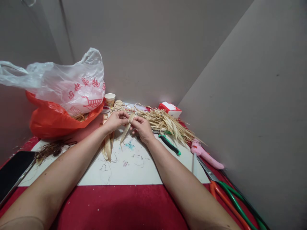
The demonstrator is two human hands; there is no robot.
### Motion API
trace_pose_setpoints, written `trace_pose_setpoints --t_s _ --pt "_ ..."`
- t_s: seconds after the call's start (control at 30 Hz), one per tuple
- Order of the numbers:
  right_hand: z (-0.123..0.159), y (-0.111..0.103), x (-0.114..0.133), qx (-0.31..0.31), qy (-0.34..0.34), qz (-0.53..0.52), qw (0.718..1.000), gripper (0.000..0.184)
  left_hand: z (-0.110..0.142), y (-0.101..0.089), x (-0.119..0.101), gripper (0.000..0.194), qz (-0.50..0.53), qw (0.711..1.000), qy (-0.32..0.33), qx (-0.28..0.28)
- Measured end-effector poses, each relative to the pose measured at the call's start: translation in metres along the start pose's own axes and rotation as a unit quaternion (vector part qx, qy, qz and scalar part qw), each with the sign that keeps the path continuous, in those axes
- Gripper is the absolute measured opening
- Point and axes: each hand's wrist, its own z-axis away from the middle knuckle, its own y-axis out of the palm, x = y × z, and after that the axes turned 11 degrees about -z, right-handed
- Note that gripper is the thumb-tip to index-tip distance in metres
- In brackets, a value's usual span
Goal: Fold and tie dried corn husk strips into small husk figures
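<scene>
Both hands meet over the far part of a white board [124, 175]. Between them hangs a strip of dried husk [126, 131], pale and tapering toward its lower end. My left hand [116, 120] pinches it from the left with thumb and fingers. From the right, my right hand [142, 127] closes its fingertips on the same strip. More dried husk pieces [108, 147] lie on the board below my left hand. Beyond my right hand spreads a heap of dried straw-like strips [165, 123]. Green-and-black handled pliers [170, 145] lie beside my right wrist, their jaws partly hidden.
Plastic bags [67, 118] stand at the left behind a dark fibre bundle [54, 150] and a phone [16, 169]. A paper cup [109, 99] and a red-white box [170, 109] are at the back. At right lie a pink glue gun [207, 156] and large scissors [230, 195]. Grey walls enclose the table.
</scene>
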Motion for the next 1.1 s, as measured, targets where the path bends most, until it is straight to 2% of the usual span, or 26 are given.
trace_pose_setpoints --t_s 0.47,0.67,0.8,0.93,1.0,1.1 --pt "-0.004 -0.002 -0.001 -0.009 -0.008 -0.002 1.0 0.032 -0.001 0.001 0.001 0.026 0.01 1.0 0.014 0.003" --pt "-0.007 -0.001 -0.004 -0.028 -0.037 0.029 0.999 0.022 0.002 0.004 -0.005 0.03 0.048 0.998 0.012 -0.03" --pt "-0.011 -0.003 -0.007 -0.093 -0.032 0.067 0.993 0.012 0.0 -0.002 -0.012 0.034 0.138 0.988 0.005 -0.064" --pt "-0.018 -0.01 -0.006 -0.216 -0.029 0.057 0.974 0.011 -0.001 -0.013 -0.019 0.033 0.239 0.969 -0.027 -0.052" --pt "-0.022 -0.015 -0.003 -0.277 -0.049 0.025 0.959 0.013 -0.001 -0.018 -0.023 0.031 0.283 0.957 -0.04 -0.053" --pt "-0.028 -0.024 0.005 -0.353 -0.117 -0.02 0.928 0.016 0.0 -0.024 -0.026 0.027 0.34 0.938 -0.042 -0.061"
